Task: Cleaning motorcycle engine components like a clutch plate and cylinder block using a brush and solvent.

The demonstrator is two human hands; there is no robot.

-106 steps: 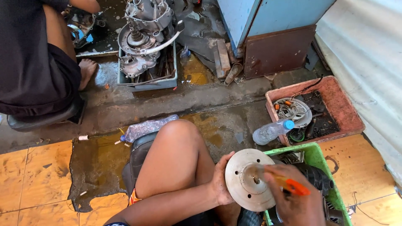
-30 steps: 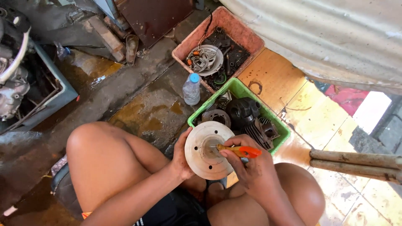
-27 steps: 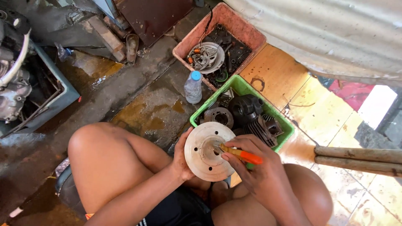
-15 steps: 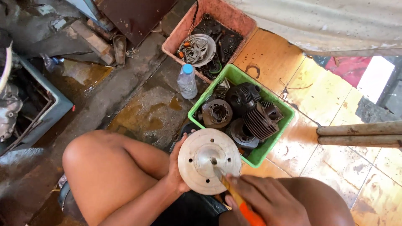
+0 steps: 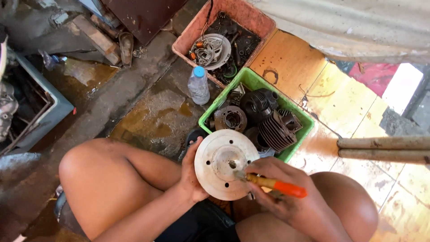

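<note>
Two crates (image 5: 295,112), blue-capped clear bottle (image 5: 198,85)

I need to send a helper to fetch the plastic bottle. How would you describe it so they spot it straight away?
Find the green crate of dark finned engine parts in front of the seated person, and the reddish tray beyond it. The plastic bottle stands on the wet concrete floor just off the corner where they meet. It is the only clear thing there, and it has a blue cap.
</note>
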